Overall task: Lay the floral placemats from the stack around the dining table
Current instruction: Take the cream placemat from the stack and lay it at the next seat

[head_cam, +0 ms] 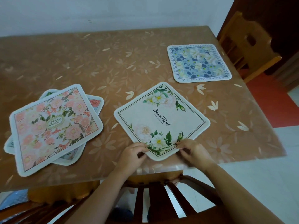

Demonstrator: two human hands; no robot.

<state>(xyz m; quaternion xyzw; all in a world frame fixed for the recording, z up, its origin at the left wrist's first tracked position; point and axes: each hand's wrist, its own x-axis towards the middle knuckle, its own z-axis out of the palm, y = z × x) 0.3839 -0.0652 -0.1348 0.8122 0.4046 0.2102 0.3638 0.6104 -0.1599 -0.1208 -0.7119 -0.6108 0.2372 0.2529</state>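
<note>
Nearest the camera, the dark slatted back of a chair is tucked in at the table's near edge, and both bare forearms reach over it. The left hand pinches the cream mat just left of the mat's near corner, thumb on top and fingers curled under the edge. The right hand pinches the same mat just right of that corner, in the same way. The two hands are close together, with the corner showing between them.

The cream mat lies on the table turned like a diamond, so that one corner points at the person. It has white flowers at its near and far corners and the word "Beautiful" across its middle. Its near corner lies just short of the table's near edge.

To the left, well apart from the cream mat, sits the stack of placemats. A pink floral one lies on top, and the edges of others fan out beneath it at different angles.

Further back on the right, a blue mat with pale flowers and a lettered border lies flat near the table's right edge. Beside that edge stands a light wooden chair. Beyond the table is a pale wall.
</note>
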